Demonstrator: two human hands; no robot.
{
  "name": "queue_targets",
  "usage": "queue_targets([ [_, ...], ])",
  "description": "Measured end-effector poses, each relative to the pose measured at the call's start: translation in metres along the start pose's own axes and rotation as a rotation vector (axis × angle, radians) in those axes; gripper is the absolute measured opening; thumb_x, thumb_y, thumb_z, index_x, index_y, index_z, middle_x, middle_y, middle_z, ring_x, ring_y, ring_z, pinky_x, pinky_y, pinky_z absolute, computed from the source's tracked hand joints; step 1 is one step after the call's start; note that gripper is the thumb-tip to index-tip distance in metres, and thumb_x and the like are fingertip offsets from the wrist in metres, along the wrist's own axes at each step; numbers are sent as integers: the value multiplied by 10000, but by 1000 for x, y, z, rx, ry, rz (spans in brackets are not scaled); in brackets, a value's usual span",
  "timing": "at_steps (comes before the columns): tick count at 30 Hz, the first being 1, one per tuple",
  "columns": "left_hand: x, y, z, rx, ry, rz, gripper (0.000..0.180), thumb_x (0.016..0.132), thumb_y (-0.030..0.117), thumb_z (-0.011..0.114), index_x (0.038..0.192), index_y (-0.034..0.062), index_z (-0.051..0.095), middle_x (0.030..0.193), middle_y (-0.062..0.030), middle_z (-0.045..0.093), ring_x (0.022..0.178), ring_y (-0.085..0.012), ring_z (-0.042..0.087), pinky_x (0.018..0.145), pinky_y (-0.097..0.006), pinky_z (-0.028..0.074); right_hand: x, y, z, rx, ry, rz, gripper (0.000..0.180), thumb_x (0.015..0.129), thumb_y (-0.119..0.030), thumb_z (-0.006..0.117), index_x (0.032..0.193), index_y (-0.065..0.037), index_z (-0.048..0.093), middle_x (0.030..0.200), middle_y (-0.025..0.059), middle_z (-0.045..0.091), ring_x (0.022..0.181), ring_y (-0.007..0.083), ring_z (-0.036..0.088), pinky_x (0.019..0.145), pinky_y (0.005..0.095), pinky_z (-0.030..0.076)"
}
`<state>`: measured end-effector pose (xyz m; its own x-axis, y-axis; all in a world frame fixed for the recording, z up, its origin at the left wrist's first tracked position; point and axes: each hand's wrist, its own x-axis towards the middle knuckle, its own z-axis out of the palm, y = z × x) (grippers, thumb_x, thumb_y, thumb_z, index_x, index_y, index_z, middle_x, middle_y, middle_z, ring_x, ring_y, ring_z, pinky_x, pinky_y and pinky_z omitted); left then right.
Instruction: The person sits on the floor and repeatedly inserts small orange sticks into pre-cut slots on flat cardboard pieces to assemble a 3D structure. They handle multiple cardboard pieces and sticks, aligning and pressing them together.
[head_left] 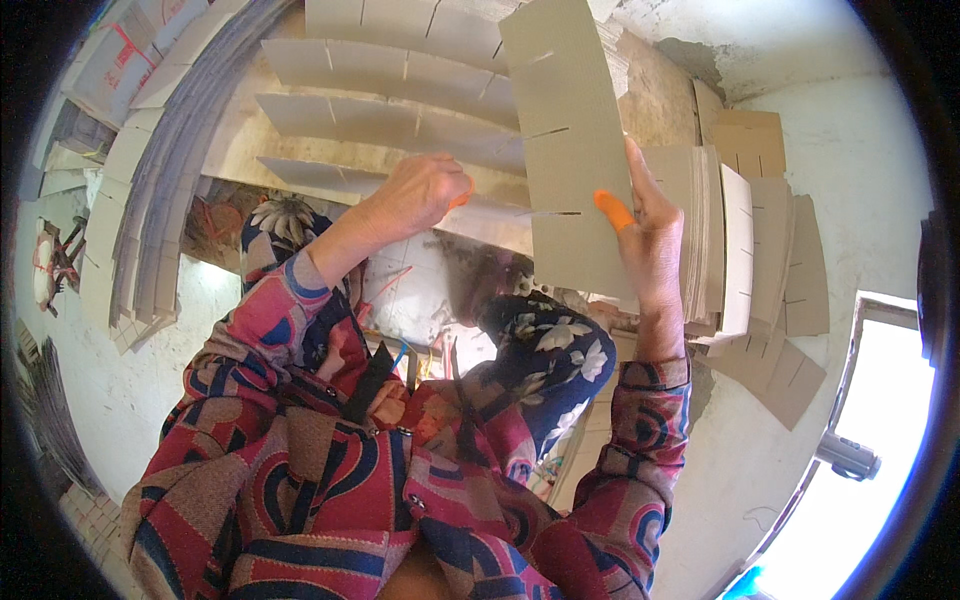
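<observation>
My right hand (pixel 648 215) grips a slotted grey cardboard strip (pixel 570 140) by its lower right edge and holds it upright; an orange cover sits on the thumb. My left hand (pixel 425 190) rests with curled fingers on the nearest of several long slotted cardboard strips (pixel 400 120), which stand in parallel rows ahead of me. The held strip's cuts face left, toward those rows. An orange fingertip cover shows at the left hand too.
A thick stack of cardboard strips (pixel 715 240) stands to the right, with loose pieces (pixel 790 370) around it. More stacked strips (pixel 140 230) curve along the left. My patterned sleeves and lap fill the lower picture. A bright opening (pixel 880 430) lies lower right.
</observation>
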<state>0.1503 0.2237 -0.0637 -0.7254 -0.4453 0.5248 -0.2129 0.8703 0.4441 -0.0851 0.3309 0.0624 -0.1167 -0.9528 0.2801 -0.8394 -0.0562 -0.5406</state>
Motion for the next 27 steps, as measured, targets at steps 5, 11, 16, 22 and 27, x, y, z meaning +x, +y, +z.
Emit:
queue_targets([
  [5,-1,-3,3,23,-12,-31,141,718,77,638,674,8,523,673,-126,546,674,-307,550,582,-405,449,10,0,2,39,-98,-4,634,767,-6,684,1351,-71,444,1159,226,580,1051,308,617,837,327,486],
  [11,1,1,-5,-23,0,-51,118,725,67,629,697,-5,540,687,-132,548,694,-316,553,590,-403,450,32,10,10,77,-173,-95,611,751,24,669,1323,-49,469,1186,240,565,1093,330,589,872,328,467],
  [16,4,-3,0,-56,0,-76,112,734,77,638,707,0,560,686,-132,551,693,-317,551,582,-403,442,50,14,14,46,-219,-160,606,746,26,659,1318,-37,469,1151,257,576,1064,340,602,868,334,469],
  [22,3,-9,4,-56,-11,-93,122,735,89,652,703,17,559,678,-127,545,696,-322,543,587,-408,433,52,26,45,-24,-348,-97,607,804,-4,652,1365,-64,428,1170,231,597,1063,233,609,874,289,451],
  [27,7,-6,2,-52,-19,-104,128,739,86,644,702,15,545,679,-122,536,702,-325,537,583,-411,429,38,40,77,-137,-318,-121,532,824,-90,620,1328,-56,451,936,232,624,869,359,624,764,400,488],
])
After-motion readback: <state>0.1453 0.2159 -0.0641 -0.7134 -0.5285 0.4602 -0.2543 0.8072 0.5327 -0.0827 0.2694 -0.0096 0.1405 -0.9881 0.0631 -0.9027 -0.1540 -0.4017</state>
